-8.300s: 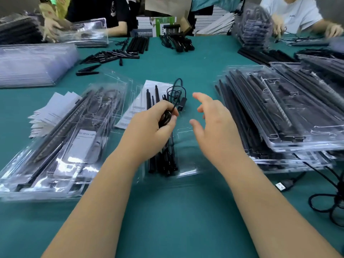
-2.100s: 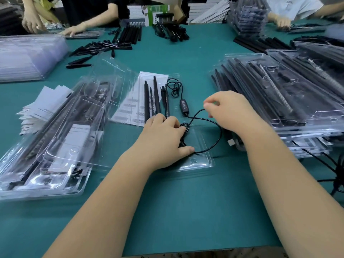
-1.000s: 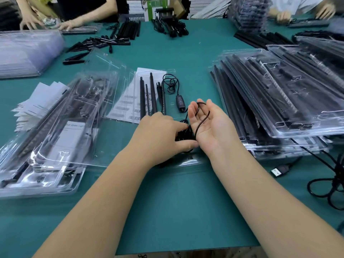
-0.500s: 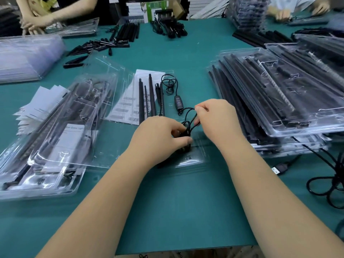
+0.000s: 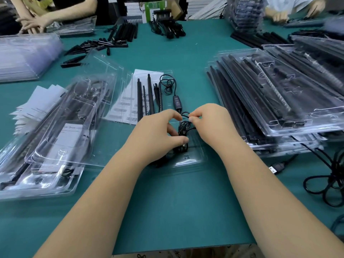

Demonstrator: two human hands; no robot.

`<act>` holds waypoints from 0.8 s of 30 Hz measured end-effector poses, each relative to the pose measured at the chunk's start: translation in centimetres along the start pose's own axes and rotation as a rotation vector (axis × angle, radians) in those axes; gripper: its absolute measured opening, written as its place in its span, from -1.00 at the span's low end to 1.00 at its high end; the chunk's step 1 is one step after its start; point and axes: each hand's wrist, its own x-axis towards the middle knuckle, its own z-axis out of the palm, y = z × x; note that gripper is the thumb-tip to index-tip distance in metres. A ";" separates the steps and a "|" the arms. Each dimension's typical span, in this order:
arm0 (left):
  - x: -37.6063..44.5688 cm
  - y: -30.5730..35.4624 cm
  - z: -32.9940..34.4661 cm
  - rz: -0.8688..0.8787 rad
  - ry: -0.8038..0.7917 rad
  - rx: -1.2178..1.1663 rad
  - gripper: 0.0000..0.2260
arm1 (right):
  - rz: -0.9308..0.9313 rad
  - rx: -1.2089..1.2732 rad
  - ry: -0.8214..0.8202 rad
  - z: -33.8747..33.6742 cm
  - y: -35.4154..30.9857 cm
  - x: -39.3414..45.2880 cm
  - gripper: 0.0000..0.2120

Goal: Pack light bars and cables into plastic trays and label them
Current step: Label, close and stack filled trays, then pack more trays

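1. Right hand (image 5: 210,125): pinched a loop of the black cable (image 5: 183,127) between thumb and fingertip, knuckles up. Half a second earlier held in much the same pinch; a second earlier lay palm-up with the cable draped across it.
2. Left hand (image 5: 158,135): gripped the gathered coil, thumb pressed at its near side. Hardly moved over the last two seconds.
3. Cable: two seconds earlier spread in one wide loop over the tray (image 5: 193,161); since wound into a tight bundle between both hands, just above the tray's near end. Controller (image 5: 177,102) lay farther up in the tray, beside the light bars (image 5: 150,95).
4. Meaning for the task, as a judgement: coiling looked nearly finished; pressing the bundle into the tray's near pocket probably next, then closing and labelling.
5. Farther out on the table (image 5: 176,211): filled trays stacked at left (image 5: 46,138) and right (image 5: 279,101), paper slips (image 5: 37,101) at left, loose cables (image 5: 331,179) at the right edge, other people's hands at the far side.
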 end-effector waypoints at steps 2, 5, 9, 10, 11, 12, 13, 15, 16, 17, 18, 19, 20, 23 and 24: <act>0.0 0.0 -0.1 0.032 -0.050 0.067 -0.67 | -0.016 0.163 0.111 0.5 0.1 -0.3 -0.76; 0.2 0.1 0.0 0.127 -0.086 0.204 -0.61 | 0.070 0.561 0.254 0.8 -0.1 -0.4 -0.77; 0.1 0.2 -0.1 0.114 -0.109 0.276 -0.42 | 0.197 1.267 0.197 -0.4 -0.2 -0.9 -0.86; 0.1 0.2 -0.2 0.117 -0.109 0.276 -0.39 | 0.160 1.459 0.101 -0.8 -0.2 -1.2 -0.81; 0.1 0.3 -0.2 0.125 -0.105 0.277 -0.34 | 0.095 1.539 0.008 -1.1 -0.2 -1.4 -0.76; 0.1 0.3 -0.3 0.132 -0.104 0.281 -0.30 | 0.032 1.506 -0.069 -1.1 -0.3 -1.7 -0.72; 0.1 0.4 -0.3 0.136 -0.110 0.286 -0.29 | -0.016 1.355 -0.094 -0.9 -0.4 -1.9 -0.69; 0.0 0.4 -0.4 0.138 -0.128 0.283 -0.40 | -0.065 0.741 0.062 -0.2 -0.2 -1.9 -0.71; 0.1 0.4 -0.4 0.134 -0.129 0.274 -0.47 | -0.045 0.432 0.138 0.1 0.0 -1.8 -0.73; 0.1 0.3 -0.4 0.134 -0.124 0.266 -0.51 | -0.005 0.196 0.156 0.4 0.1 -1.6 -0.71; 0.1 0.3 -0.5 0.135 -0.123 0.258 -0.51 | 0.047 0.050 0.114 0.5 0.2 -1.6 -0.68; 0.1 0.3 -0.5 0.133 -0.127 0.248 -0.48 | 0.090 -0.041 0.057 0.7 0.2 -1.5 -0.68; 0.0 0.3 -0.5 0.129 -0.141 0.245 -0.43 | 0.096 -0.105 0.025 0.9 0.2 -1.4 -0.70; -0.2 0.3 -0.5 0.127 -0.182 0.282 -0.37 | 0.029 -0.109 0.067 1.4 -0.1 -1.1 -0.85; -0.2 0.3 -0.6 0.126 -0.179 0.278 -0.40 | 0.013 -0.065 0.104 1.3 -0.1 -1.1 -0.88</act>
